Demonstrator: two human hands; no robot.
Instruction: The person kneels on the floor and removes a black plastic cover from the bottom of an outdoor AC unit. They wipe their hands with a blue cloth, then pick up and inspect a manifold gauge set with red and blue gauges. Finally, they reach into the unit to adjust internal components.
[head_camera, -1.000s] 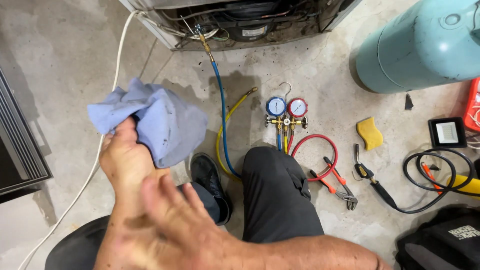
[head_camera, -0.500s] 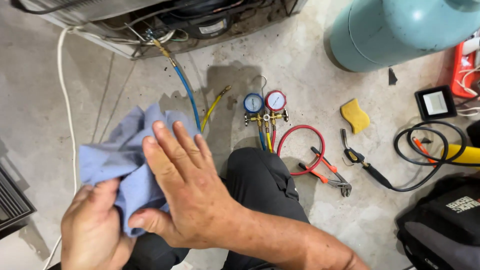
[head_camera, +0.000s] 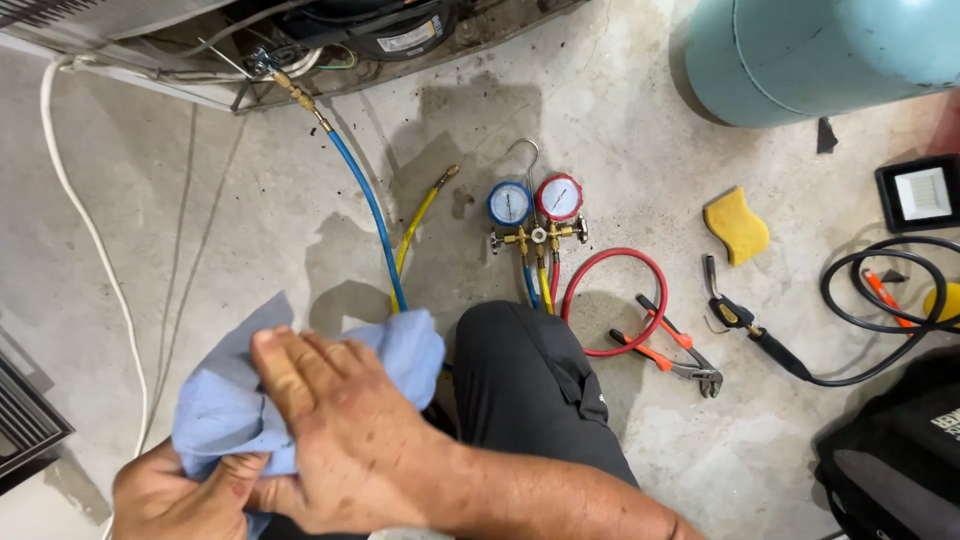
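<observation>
A crumpled light-blue cloth (head_camera: 395, 350) sits low at the left, held between both hands. My left hand (head_camera: 175, 495) grips it from below at the bottom edge. My right hand (head_camera: 345, 435) lies flat across its top, fingers pressed into the fabric. My dark-trousered knee (head_camera: 530, 385) is just right of the hands. Beyond it on the concrete lies a manifold gauge set (head_camera: 535, 205) with a blue and a red dial. A blue hose (head_camera: 365, 205), a yellow hose (head_camera: 420, 215) and a looped red hose (head_camera: 615, 300) run from it.
The open base of an appliance (head_camera: 330, 35) with a compressor is at the top. A teal gas cylinder (head_camera: 830, 55) lies top right. Orange-handled pliers (head_camera: 665, 350), a yellow sponge (head_camera: 735, 225), a black-cabled tool (head_camera: 745, 325), a small work light (head_camera: 920, 195) and a black bag (head_camera: 895, 460) are at the right. A white cable (head_camera: 85, 225) runs down the left.
Both hands and the cloth have dropped lower and left in view. My right hand has kept sliding over the cloth. The view has tilted, bringing the gauges and the tools nearer the centre.
</observation>
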